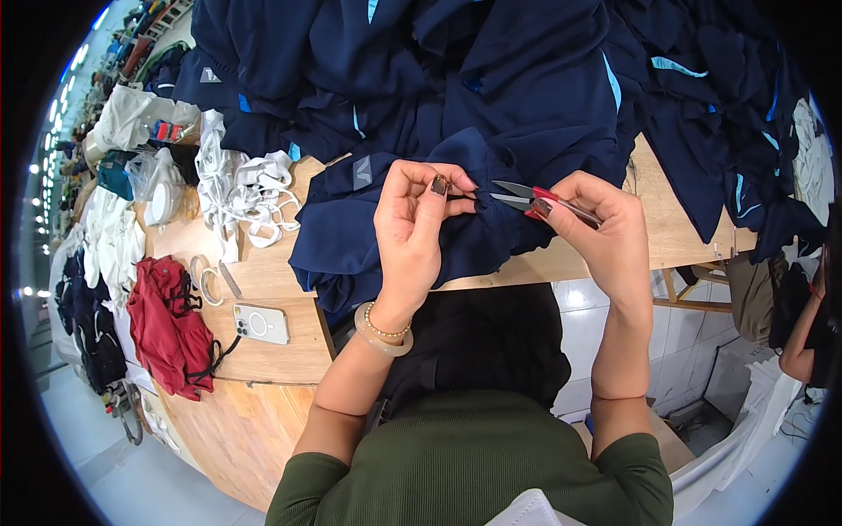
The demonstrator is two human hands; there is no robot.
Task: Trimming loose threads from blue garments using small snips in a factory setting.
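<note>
My left hand point(410, 230) pinches a fold of a navy blue garment point(368, 237) that lies over the edge of the wooden table point(272, 351). My right hand point(596, 237) holds small red-handled thread snips point(526, 200), their open blades pointing left at the pinched fold, almost touching my left fingertips. A bead bracelet and a pale bangle sit on my left wrist.
A large heap of navy garments point(491, 70) with light blue trim covers the table's far side. White straps point(241, 188), a phone in a clear case point(261, 324), a red bag point(171, 329) and a tape roll lie at the left. Another person's arm point(802, 346) shows at the right.
</note>
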